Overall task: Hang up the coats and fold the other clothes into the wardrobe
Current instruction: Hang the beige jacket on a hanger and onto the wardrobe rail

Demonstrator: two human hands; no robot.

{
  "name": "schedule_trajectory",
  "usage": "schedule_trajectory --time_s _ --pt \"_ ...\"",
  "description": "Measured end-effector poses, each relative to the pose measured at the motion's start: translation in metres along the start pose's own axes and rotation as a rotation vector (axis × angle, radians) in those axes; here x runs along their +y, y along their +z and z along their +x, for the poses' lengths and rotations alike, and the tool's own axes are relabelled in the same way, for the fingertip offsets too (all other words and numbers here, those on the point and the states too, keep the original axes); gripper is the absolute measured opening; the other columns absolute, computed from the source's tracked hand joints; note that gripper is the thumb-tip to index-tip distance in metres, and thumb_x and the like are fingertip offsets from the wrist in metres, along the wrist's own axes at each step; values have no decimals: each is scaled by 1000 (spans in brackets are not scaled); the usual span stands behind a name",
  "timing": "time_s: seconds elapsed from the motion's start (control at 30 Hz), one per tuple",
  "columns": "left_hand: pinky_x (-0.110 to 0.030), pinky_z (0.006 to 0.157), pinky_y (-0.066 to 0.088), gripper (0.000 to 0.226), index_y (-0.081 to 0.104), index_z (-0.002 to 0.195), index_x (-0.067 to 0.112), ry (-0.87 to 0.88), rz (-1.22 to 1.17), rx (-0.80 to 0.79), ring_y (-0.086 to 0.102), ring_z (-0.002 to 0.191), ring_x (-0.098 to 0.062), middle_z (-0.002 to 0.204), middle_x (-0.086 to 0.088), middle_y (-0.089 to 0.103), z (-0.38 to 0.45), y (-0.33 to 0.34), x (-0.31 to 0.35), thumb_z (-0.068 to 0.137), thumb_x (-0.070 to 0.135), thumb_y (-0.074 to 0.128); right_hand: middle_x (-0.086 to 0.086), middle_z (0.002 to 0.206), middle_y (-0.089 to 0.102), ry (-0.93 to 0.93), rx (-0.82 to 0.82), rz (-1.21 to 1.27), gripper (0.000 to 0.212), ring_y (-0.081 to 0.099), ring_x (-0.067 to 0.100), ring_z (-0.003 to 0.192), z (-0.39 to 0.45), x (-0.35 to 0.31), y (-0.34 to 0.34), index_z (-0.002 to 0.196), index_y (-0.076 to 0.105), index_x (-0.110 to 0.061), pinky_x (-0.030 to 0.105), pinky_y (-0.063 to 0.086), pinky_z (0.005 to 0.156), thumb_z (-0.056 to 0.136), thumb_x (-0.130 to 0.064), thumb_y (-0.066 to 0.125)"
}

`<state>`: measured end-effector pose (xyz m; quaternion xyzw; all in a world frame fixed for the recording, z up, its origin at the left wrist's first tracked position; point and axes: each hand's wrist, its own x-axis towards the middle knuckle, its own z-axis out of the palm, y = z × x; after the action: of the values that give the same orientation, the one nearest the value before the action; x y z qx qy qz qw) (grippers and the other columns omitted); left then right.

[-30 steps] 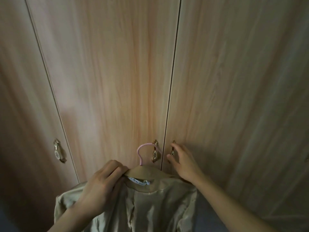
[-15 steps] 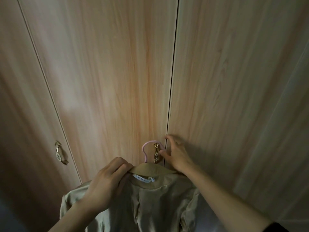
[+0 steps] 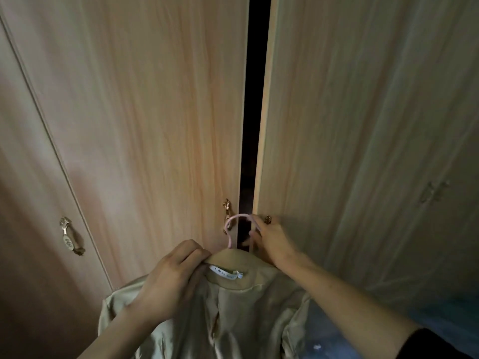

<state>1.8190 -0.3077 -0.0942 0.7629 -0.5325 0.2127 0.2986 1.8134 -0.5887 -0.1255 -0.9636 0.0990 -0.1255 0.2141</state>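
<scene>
A beige coat (image 3: 233, 314) hangs on a pink hanger (image 3: 233, 224) low in the middle of the view, its white label facing me. My left hand (image 3: 168, 283) grips the coat's collar at the left shoulder. My right hand (image 3: 272, 242) grips the brass handle (image 3: 267, 219) of the right wardrobe door (image 3: 363, 151), which stands slightly ajar. A dark gap (image 3: 255, 112) shows between this door and the middle door (image 3: 155, 125). The inside of the wardrobe is too dark to make out.
The middle door carries its own brass handle (image 3: 227, 207) just left of the gap, behind the hanger hook. Another door at far left has a brass handle (image 3: 69, 237). A dark floor patch (image 3: 440, 320) shows at bottom right.
The right door was closed before; my right hand took its handle and pulled it open a crack, exposing the dark gap. My left hand kept its hold on the coat.
</scene>
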Motion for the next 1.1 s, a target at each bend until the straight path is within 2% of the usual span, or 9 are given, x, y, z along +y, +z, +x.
schedule_trajectory --time_s 0.1,0.2,0.33,0.47,0.57,0.67,0.87,0.97,1.1 --pt "-20 76 45 16 57 112 19 62 -61 -3 56 90 -12 101 6 53 -1 8 5 101 22 46 6 107 62 4 38 -70 31 62 22 88 -37 1 -15 126 36 -41 40 55 83 100 -31 49" --pt "-29 75 50 16 60 110 17 99 -109 -8 59 90 -15 101 5 54 -1 18 16 100 22 48 9 102 59 61 53 -124 29 62 29 82 -79 -1 -32 125 38 -43 38 54 77 99 -34 48" --pt "-32 74 52 18 63 110 14 149 -155 -34 60 89 -17 101 4 56 3 26 29 101 22 49 13 127 42 149 110 -195 35 62 37 84 -127 -6 -55 134 40 -38 39 53 79 100 -35 47" --pt "-29 77 51 17 64 108 11 183 -197 -43 59 89 -15 100 4 56 10 34 46 100 20 51 17 153 21 129 141 -246 33 55 34 117 -153 4 -69 135 48 -28 36 46 99 102 -30 44" --pt "-26 79 49 17 64 107 11 210 -214 -59 58 90 -15 100 4 55 15 42 60 100 20 51 15 153 26 89 201 -291 29 38 30 135 -168 18 -74 127 56 -24 38 38 109 101 -30 46" --pt "-24 80 48 18 63 107 11 225 -224 -58 57 89 -14 99 4 55 22 47 71 101 21 50 13 143 38 61 242 -365 28 46 31 125 -182 29 -84 122 58 -24 41 42 102 100 -36 46" --pt "-22 80 47 19 64 106 11 261 -229 -62 59 88 -14 98 3 56 47 70 104 100 22 51 -1 129 47 92 311 -360 18 49 15 116 -235 67 -118 111 54 -30 34 53 82 100 -40 43" --pt "-18 82 44 19 62 107 14 281 -239 -72 58 89 -13 99 4 55 60 86 124 100 26 49 -7 119 50 174 293 -367 22 54 10 104 -263 90 -138 119 53 -31 32 56 77 99 -35 47" --pt "-26 82 47 19 61 106 16 312 -222 -98 58 91 -17 99 3 56 73 108 155 100 29 47 -6 133 45 286 316 -338 42 58 10 103 -289 118 -165 138 41 -30 24 56 79 97 -31 54"
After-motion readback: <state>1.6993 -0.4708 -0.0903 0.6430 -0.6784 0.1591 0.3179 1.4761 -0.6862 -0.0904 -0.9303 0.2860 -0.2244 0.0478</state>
